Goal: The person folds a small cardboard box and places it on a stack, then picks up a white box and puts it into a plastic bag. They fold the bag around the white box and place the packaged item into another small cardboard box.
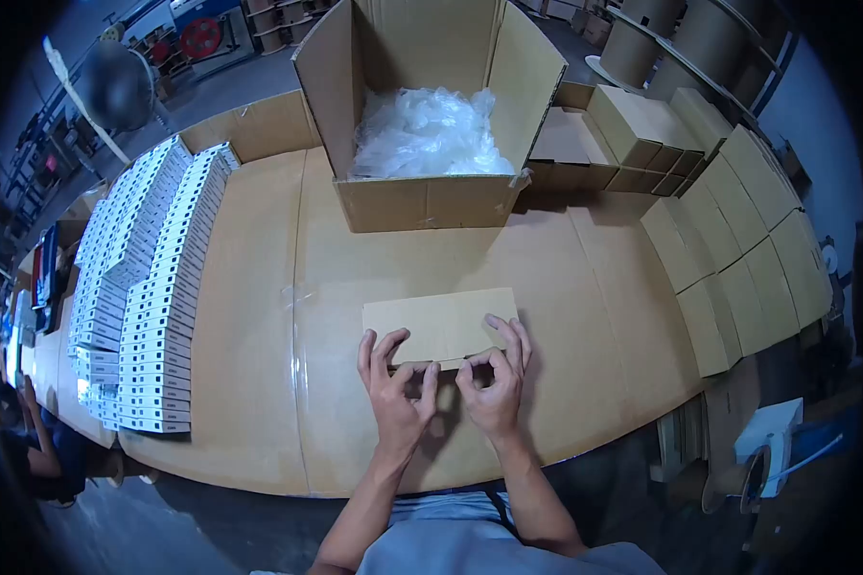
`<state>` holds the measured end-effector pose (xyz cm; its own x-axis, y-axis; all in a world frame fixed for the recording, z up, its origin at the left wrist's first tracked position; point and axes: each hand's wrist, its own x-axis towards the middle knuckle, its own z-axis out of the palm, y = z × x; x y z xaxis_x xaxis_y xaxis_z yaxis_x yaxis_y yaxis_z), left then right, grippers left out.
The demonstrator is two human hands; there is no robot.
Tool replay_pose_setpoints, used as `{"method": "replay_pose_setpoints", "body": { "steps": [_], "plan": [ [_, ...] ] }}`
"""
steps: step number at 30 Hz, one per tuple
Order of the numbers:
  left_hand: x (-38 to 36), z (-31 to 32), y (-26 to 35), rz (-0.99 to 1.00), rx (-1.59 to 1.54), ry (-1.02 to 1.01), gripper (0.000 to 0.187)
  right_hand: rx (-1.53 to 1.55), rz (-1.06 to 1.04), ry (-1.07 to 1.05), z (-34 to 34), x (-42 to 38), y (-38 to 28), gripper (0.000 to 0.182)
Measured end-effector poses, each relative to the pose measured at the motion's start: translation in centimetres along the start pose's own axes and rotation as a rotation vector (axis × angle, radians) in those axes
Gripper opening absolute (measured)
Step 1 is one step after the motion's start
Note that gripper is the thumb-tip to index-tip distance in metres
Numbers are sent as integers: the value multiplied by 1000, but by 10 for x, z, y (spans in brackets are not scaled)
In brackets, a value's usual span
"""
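A small flat cardboard box lies on the cardboard-covered table in front of me. My left hand is at its near left edge, thumb and index finger pinched at the front side and other fingers curled on the left end. My right hand mirrors it at the near right edge, with thumb and index finger pinched close to the middle and the other fingers over the right end. Both thumbs sit near the box's front edge, where a small dark slot shows between them.
Behind stands a large open carton with clear plastic bags inside. White labelled boxes are stacked in rows at the left. Plain brown boxes are piled along the right and back right. Another person's arm shows at far left.
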<state>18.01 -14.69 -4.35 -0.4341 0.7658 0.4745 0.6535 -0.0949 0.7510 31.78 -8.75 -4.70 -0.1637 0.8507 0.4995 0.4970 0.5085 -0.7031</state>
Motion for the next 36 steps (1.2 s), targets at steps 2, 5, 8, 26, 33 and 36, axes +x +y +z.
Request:
{"method": "replay_pose_setpoints", "body": {
  "steps": [2, 5, 8, 26, 33, 36],
  "plan": [
    [-1, 2, 2, -23, -7, 3, 5, -10, -2, 2, 2, -2, 1, 14],
    [0, 4, -2, -4, 45, 15, 10, -22, -13, 17, 6, -5, 4, 16],
    [-2, -2, -10, 9, 70, 20, 29, -185, -72, -31, -3, -8, -5, 24],
    [97, -16, -18, 526, 221, -625, 57, -346, -414, -724, -35, 84, 24, 78],
    [124, 24, 34, 542, 56, -966, 57, -388, -334, -727, -106, 41, 46, 83],
    [147, 68, 58, 570, 40, -931, 36, -422, -237, -738, -156, 29, 62, 82]
  ]
}}
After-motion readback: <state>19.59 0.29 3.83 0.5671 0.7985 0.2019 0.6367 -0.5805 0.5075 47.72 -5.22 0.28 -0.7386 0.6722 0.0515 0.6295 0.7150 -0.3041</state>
